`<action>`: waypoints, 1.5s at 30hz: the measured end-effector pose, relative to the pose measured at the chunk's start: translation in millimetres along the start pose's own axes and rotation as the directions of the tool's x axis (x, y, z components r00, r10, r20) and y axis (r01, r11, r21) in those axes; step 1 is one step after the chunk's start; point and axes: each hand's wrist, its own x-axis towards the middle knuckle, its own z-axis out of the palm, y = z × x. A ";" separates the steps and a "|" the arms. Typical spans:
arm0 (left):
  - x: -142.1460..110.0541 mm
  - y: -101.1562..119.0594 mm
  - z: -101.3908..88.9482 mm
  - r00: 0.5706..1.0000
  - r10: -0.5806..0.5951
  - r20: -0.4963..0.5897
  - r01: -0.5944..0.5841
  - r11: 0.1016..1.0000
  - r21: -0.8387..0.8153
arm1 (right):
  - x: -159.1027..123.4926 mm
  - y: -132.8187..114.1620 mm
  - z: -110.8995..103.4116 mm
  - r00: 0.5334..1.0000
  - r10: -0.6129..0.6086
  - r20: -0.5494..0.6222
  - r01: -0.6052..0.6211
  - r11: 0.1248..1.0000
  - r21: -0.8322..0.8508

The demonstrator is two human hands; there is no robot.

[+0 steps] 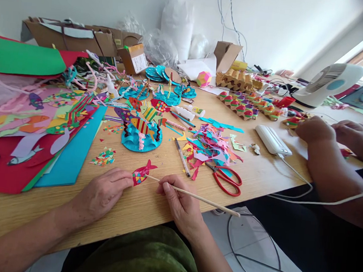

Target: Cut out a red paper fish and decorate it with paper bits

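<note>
My left hand (104,190) pinches the edge of a small dark-pink paper fish (140,174) close above the table. Yellow, blue and other coloured triangles cover part of the fish's body. My right hand (181,200) is closed around a thin wooden stick (206,200), whose narrow end points at the fish's body near the tail. Whether the tip touches the paper I cannot tell. A heap of tiny paper triangles (103,157) lies beyond my left hand. Behind the fish stands a blue round base (141,139) carrying several patterned paper fish.
Red-handled scissors (228,180), a pen (182,157) and a pile of paper scraps (212,144) lie to the right. Coloured paper sheets (70,161) cover the left side. A white power bank (272,140) with a cable sits near a co-worker's arms (331,163). A fan (331,84) stands behind.
</note>
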 end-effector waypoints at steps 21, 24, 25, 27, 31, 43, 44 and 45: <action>0.5 0.9 0.1 1.000 -0.007 -0.010 0.006 1.000 -0.015 | 0.4 -2.2 -0.1 1.000 0.021 0.000 -0.021 1.000 0.002; 0.7 0.8 0.0 1.000 0.005 -0.008 -0.005 1.000 -0.005 | 0.2 -2.7 -1.0 1.000 0.019 -0.002 -0.019 1.000 -0.002; 0.8 0.6 -0.1 1.000 0.009 -0.007 -0.009 1.000 -0.004 | 0.1 -2.9 -1.3 1.000 0.015 -0.005 -0.015 1.000 -0.002; 1.1 0.3 -0.3 1.000 0.013 -0.004 -0.013 1.000 0.000 | 0.1 -3.4 -1.9 1.000 0.008 -0.011 -0.008 1.000 -0.003; 1.5 -0.2 -0.4 1.000 0.016 -0.007 -0.016 1.000 0.005 | 1.2 -3.9 -1.9 1.000 -0.002 -0.002 0.002 1.000 -0.010; 0.4 0.1 0.1 1.000 -0.021 0.003 0.021 0.999 -0.029 | 1.6 -6.3 -3.7 1.000 0.005 0.013 -0.005 1.000 -0.017; 0.3 0.0 0.0 0.999 -0.032 0.007 0.032 0.999 -0.041 | 1.3 -6.1 -3.7 1.000 0.002 0.009 -0.002 1.000 -0.015; 0.2 -0.2 -0.1 0.999 -0.042 0.012 0.042 0.998 -0.052 | 0.9 -5.9 -3.6 1.000 0.000 0.003 0.000 1.000 -0.012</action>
